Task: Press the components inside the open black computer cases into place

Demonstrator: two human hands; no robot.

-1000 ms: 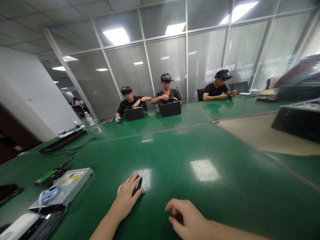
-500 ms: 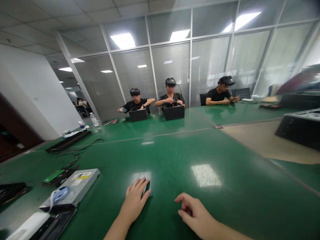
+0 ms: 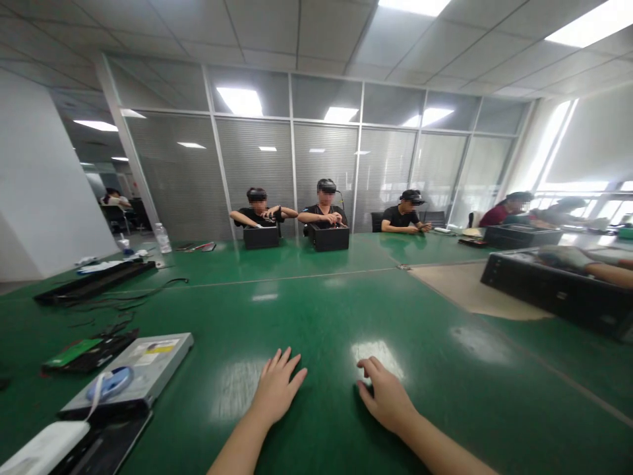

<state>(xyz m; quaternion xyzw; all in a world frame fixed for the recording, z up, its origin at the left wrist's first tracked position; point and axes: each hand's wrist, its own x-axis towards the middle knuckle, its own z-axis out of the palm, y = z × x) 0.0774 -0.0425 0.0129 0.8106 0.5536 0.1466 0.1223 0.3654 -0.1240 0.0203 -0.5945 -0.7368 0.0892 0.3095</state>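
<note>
My left hand (image 3: 277, 388) lies palm down on the green table (image 3: 316, 316), fingers spread and nothing in it. My right hand (image 3: 384, 396) rests on its side to the right, fingers curled loosely with a gap between thumb and forefinger; no object shows in it. Bare tabletop separates the two hands. Left of my left hand lies a silver optical drive (image 3: 148, 363), with a blue ring-shaped item (image 3: 111, 384) on top. A green circuit board (image 3: 76, 351) sits beside the drive. A white rounded box (image 3: 49, 445) with a cord is nearer to me.
Black computer cases stand before two co-workers, one case (image 3: 261, 237) left of the other (image 3: 330, 238). Another large black case (image 3: 558, 287) is at the right, with a co-worker's gloved hand (image 3: 566, 256) over it. A brown sheet (image 3: 450, 284) and a plastic bottle (image 3: 162, 239) are farther back.
The view has levelled and turned to the right, so more of the right-hand case shows. My left hand's fingers have spread a little; my right hand stays loosely curled.
</note>
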